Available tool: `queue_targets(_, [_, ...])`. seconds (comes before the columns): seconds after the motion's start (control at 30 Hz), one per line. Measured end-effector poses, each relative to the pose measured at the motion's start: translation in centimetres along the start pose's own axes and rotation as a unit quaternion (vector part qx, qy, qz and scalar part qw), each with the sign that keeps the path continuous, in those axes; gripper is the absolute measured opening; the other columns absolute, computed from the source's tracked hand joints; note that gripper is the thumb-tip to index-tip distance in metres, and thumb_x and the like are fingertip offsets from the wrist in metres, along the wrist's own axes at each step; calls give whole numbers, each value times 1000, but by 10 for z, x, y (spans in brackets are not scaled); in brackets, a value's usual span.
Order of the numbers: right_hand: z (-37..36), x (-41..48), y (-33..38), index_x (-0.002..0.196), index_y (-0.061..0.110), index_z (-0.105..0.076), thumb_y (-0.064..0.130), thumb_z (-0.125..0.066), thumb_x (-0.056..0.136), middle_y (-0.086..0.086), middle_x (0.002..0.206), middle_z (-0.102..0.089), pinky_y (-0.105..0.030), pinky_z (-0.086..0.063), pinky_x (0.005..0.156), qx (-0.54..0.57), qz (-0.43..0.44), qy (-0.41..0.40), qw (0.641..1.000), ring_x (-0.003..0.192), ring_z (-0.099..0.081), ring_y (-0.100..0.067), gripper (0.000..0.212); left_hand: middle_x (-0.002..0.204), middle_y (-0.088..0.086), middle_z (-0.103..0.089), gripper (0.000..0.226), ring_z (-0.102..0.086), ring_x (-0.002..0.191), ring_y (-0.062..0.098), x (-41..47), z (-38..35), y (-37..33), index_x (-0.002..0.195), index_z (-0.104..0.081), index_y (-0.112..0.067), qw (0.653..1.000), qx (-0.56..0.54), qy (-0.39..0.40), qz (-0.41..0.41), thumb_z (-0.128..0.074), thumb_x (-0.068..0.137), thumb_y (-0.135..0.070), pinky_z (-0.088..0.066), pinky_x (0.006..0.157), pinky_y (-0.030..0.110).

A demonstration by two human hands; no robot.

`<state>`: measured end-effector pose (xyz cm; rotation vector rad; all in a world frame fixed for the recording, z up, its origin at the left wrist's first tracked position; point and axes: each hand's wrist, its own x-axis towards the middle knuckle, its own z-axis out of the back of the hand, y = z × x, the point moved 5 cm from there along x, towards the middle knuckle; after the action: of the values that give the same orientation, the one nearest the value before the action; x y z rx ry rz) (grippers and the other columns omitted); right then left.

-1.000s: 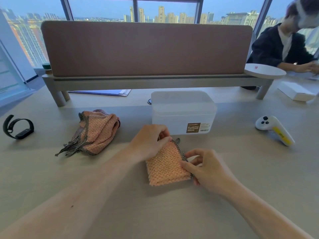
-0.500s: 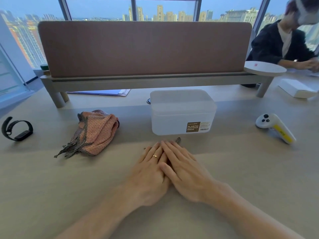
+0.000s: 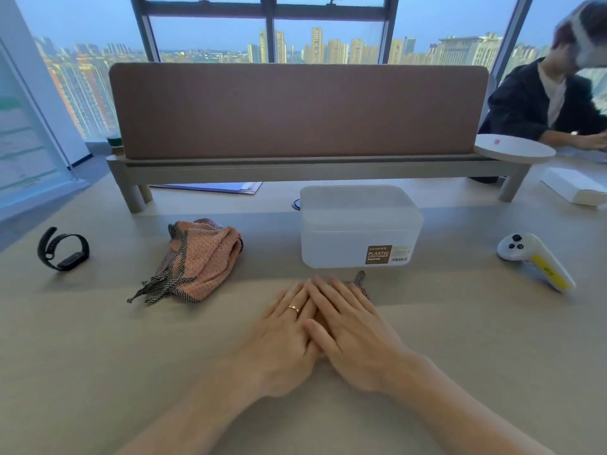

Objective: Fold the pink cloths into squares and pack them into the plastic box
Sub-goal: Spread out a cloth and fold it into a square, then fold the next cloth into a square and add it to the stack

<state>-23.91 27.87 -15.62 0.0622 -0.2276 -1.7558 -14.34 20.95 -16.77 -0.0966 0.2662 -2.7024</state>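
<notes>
Seen from the head camera, the left hand (image 3: 285,336) and right hand (image 3: 354,330) lie flat on the table (image 3: 131,372). Their fingers are straight and overlapping, gripping nothing, and they press down on a cloth (image 3: 360,280) that is almost wholly hidden (only its checked trim pokes out past the right fingertips). It sits just in front of the plastic box (image 3: 361,224). A crumpled pink heap (image 3: 203,257) waits well to the left. The fabric looks light, soft and limp, so it likely springs open unless pinched through all layers at one edge. The box looks light too and may slide; I cannot tell whether a lid covers it. Bare table lies on both sides, with a controller (image 3: 535,259) and a wristband (image 3: 64,249) far off.
</notes>
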Motion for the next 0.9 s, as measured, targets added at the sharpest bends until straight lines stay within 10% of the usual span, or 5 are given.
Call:
queue_targets(0.17, [1,-12,-40,160,27,11,69,18,79,15,167,15,-25,16,120,-49,-48,44,997,146,22,4,92,170,-11,-2,63,6,154,1,-8,28,46,163,-7,-26,998,-33,-57,16,-29,105,-43,1,127,31])
queue_targets(0.37, [5,-26,-92,158,31,18,78,35,67,18,166,17,-29,8,125,-93,-82,71,990,150,19,2,104,133,3,-64,43,-57,121,29,-36,94,159,132,-61,-20,946,16,-254,200,-66,90,-29,-47,103,44])
queue_targets(0.63, [14,-35,-117,154,34,22,81,39,61,20,164,20,-27,12,123,-103,-105,101,984,149,22,4,106,84,-10,-70,6,-70,87,20,-31,100,196,87,-69,-29,925,-86,-231,289,-74,84,-27,-57,82,37])
queue_targets(0.8, [26,-44,-122,152,40,22,87,30,63,19,162,30,-28,15,123,-92,-121,81,985,149,28,-2,102,77,-17,-68,17,-68,81,11,-31,125,193,74,-69,-31,902,-157,-301,268,-69,90,-24,-45,76,24])
queue_targets(0.9, [56,-34,-89,157,48,-2,84,-8,85,21,167,10,-38,-10,125,-4,-80,-61,995,156,2,-10,81,80,-11,-73,14,-69,80,11,-25,153,169,84,-67,-24,909,-239,-276,202,-62,97,-22,-45,70,22])
